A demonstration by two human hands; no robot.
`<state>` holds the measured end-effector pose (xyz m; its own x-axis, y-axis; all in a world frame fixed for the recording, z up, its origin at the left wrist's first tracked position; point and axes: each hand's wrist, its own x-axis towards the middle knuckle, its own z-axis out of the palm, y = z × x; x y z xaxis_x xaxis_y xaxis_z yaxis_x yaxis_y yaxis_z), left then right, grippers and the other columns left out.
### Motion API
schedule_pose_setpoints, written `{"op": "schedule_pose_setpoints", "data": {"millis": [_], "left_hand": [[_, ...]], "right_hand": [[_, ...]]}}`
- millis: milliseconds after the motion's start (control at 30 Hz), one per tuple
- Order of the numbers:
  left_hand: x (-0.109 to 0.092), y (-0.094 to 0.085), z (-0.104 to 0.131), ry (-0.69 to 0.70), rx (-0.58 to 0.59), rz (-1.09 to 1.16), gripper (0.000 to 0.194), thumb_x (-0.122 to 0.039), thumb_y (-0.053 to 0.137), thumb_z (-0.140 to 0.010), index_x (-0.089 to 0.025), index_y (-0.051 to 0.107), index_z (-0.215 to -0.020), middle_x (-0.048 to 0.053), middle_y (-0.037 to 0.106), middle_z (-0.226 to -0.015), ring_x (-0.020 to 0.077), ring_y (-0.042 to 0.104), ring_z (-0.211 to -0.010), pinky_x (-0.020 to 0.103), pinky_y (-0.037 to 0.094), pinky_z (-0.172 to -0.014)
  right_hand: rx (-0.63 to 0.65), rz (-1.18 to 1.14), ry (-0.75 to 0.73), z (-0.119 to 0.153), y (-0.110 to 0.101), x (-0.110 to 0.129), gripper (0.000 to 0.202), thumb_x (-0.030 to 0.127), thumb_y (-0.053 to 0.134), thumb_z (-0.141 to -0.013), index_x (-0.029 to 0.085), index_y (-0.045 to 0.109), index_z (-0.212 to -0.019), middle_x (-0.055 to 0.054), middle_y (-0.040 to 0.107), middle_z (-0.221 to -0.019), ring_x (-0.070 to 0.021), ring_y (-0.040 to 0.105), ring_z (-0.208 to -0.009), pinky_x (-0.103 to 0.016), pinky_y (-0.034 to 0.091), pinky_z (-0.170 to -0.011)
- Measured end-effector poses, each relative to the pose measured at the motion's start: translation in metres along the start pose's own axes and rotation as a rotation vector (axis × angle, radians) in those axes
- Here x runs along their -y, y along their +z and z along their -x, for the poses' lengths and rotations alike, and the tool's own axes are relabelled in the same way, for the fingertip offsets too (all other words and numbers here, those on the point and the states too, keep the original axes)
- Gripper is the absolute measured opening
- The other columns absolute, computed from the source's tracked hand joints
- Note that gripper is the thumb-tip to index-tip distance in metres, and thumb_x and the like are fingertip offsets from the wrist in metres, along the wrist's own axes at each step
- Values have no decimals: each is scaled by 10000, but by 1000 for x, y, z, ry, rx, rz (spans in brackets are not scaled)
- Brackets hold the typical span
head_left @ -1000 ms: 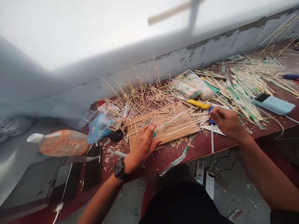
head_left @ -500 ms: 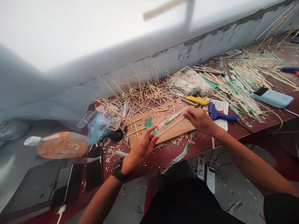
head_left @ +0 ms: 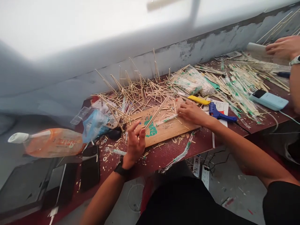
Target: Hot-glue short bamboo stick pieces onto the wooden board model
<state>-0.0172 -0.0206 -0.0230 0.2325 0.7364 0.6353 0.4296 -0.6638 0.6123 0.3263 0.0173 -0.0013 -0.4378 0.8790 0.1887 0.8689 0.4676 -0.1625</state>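
Note:
A pair of disposable wooden chopsticks (head_left: 157,113) slants up and to the right from my left hand (head_left: 135,142), gripped between the thumb and fingers. My right hand (head_left: 191,112) is low over the wooden board (head_left: 164,134), its fingers curled down on the end of a clear plastic chopstick wrapper (head_left: 167,120) with green print. The wrapper lies along the board, and its right end is hidden under those fingers. Green patches (head_left: 150,127) mark the board near the chopsticks' lower end.
Behind the board spreads a heap of loose sticks (head_left: 140,90). A yellow cutter (head_left: 199,100) and a blue glue gun (head_left: 220,114) lie right. Wrapped chopsticks and a power bank (head_left: 269,99) are further right, below another person's hand (head_left: 283,48). An orange bottle (head_left: 53,142) lies left.
My left hand has drawn left and down with the chopsticks, now tilted up and apart from the wrapper. My right hand has lowered to the board. Another person's hand has appeared at right.

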Motion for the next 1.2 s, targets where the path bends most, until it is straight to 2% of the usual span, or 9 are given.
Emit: {"op": "schedule_pose_setpoints", "data": {"millis": [167, 267, 367, 433, 567, 667, 767, 967, 1200], "left_hand": [[-6, 3, 1, -28, 28, 44, 365, -433, 453, -1176, -258, 421, -1495, -38, 602, -883, 78, 488, -518, 223, 465, -502], [-10, 1, -3, -13, 32, 98, 359, -421, 465, -1177, -263, 413, -1495, -75, 519, -764, 84, 470, -505, 211, 427, -479], [-14, 1, -5, 5, 30, 130, 351, -389, 479, -1176, -261, 410, -1496, -106, 423, -689, 91, 454, -501, 206, 404, -480], [-16, 2, -4, 14, 29, 131, 350, -357, 482, -1173, -258, 404, -1500, -114, 399, -674, 95, 454, -506, 205, 410, -495], [-15, 5, 1, 1, 17, 66, 360, -303, 505, -1152, -246, 407, -1495, -116, 449, -670, 103, 498, -511, 220, 457, -534], [-14, 6, 4, -31, -24, 10, 368, -312, 545, -1133, -243, 429, -1475, -68, 624, -771, 113, 616, -575, 237, 514, -580], [-14, 8, 5, -24, -18, 7, 369, -320, 533, -1141, -237, 431, -1486, -38, 706, -831, 126, 700, -652, 243, 552, -624], [-16, 9, 3, -18, 0, 8, 382, -295, 523, -1141, -208, 413, -1496, -36, 728, -873, 108, 714, -678, 226, 577, -661], [-19, 7, -2, -7, 60, 83, 412, -232, 538, -1121, -215, 410, -1513, -118, 555, -685, 78, 550, -538, 171, 457, -547]], "right_hand": [[-62, 30, 93, 1, -17, -29, 290, 350, 498, -1074, 242, 757, -1001, -137, 763, -1006, -313, 639, -973, -471, 480, -861], [-122, 68, 235, 9, -28, -47, 368, 390, 463, -1087, 181, 764, -1114, -198, 748, -1026, -369, 654, -981, -557, 493, -876], [-163, 106, 310, 13, -27, -41, 429, 438, 531, -1071, 125, 740, -1278, -259, 724, -1178, -455, 650, -1127, -660, 486, -959], [-127, 75, 195, 12, -20, -22, 468, 458, 543, -1079, 137, 706, -1377, -261, 703, -1327, -461, 632, -1240, -680, 479, -1045], [73, -50, -185, -1, 0, 28, 539, 495, 508, -1114, 172, 617, -1531, -201, 626, -1575, -391, 562, -1477, -606, 461, -1211], [129, -77, -317, -16, 7, 55, 533, 512, 495, -1127, 210, 602, -1553, -152, 599, -1630, -355, 508, -1555, -571, 434, -1264], [142, -66, -396, -32, 9, 63, 488, 483, 432, -1157, 214, 638, -1509, -129, 586, -1649, -331, 505, -1564, -549, 404, -1293], [128, -26, -405, -54, 22, 38, 541, 526, 408, -1143, 210, 663, -1500, -107, 594, -1647, -289, 492, -1591, -474, 414, -1309], [78, 31, -348, -46, 20, -11, 529, 514, 370, -1159, 218, 663, -1484, -122, 634, -1601, -317, 538, -1546, -579, 405, -1298]]}}
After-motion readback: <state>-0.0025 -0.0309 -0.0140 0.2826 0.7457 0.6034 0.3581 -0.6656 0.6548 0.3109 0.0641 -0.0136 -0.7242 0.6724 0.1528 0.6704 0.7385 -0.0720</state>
